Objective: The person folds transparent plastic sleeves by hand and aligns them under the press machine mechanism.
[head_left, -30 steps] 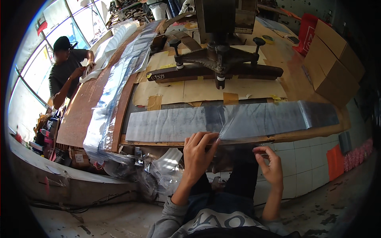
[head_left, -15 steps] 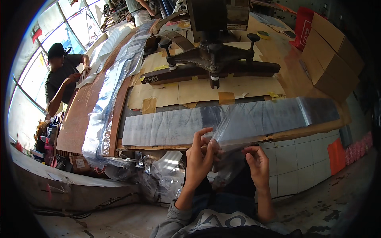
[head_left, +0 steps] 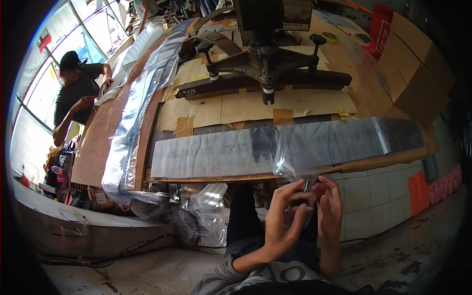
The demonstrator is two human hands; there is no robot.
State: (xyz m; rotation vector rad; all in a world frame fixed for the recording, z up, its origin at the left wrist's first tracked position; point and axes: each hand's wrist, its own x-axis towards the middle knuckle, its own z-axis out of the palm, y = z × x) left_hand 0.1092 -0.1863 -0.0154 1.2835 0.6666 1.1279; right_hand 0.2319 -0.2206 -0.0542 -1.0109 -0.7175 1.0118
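Evidently, clear film (head_left: 285, 160) spans from a grey plastic strip (head_left: 211, 153) over the table's (head_left: 365, 88) front edge to two bare hands.
Left hand (head_left: 286, 216) and right hand (head_left: 330, 209) curl their fingers narrowly around its gathered end; which fingertips pinch it cannot be told. Uneven tension could crease or split the film; a loose pinch could let it slip; cling could drag the strip askew. Rightward, a cardboard box (head_left: 415, 73) conceals its contents, as does a small carton (head_left: 101, 198) low at left.
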